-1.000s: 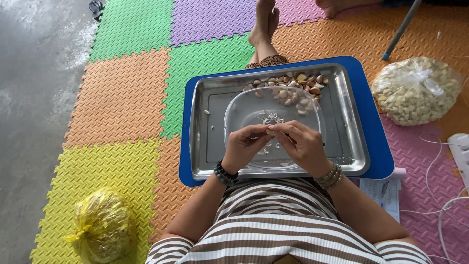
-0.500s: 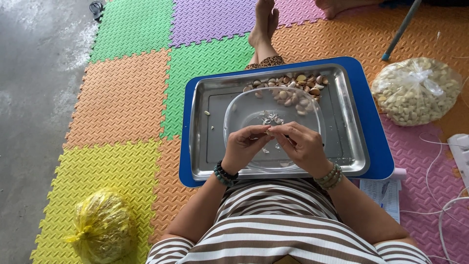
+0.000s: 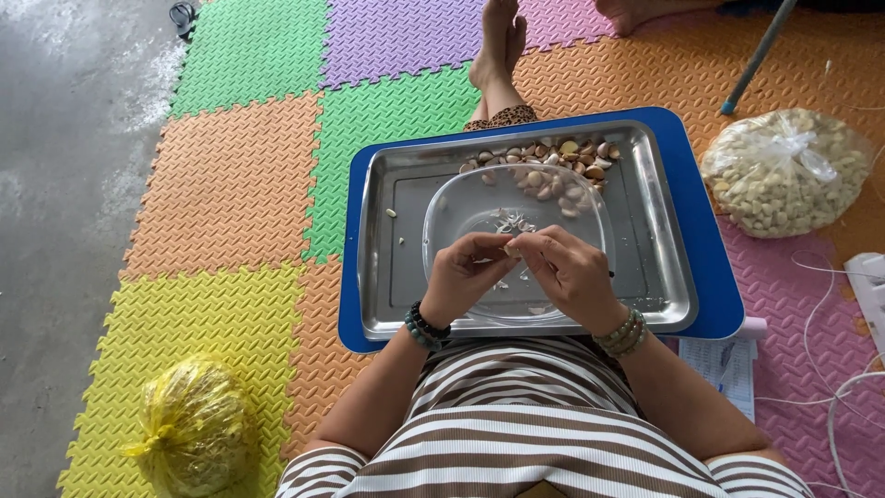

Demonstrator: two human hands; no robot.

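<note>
Garlic clove [image 3: 510, 248] pinched between left hand [image 3: 466, 277] and right hand [image 3: 570, 277] above one clear bowl [image 3: 590, 205].

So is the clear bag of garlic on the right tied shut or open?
Tied shut: the clear bag is knotted at its top.

Bare tray floor [image 3: 410, 267] open left of the clear bowl [image 3: 590, 207], bar two stray cloves. Far rim crowded by the garlic pile [image 3: 553, 166]. Right: tied clove bag [image 3: 784, 180] and white cables [image 3: 843, 350]. Lower left: yellow bag [image 3: 194, 429].
</note>
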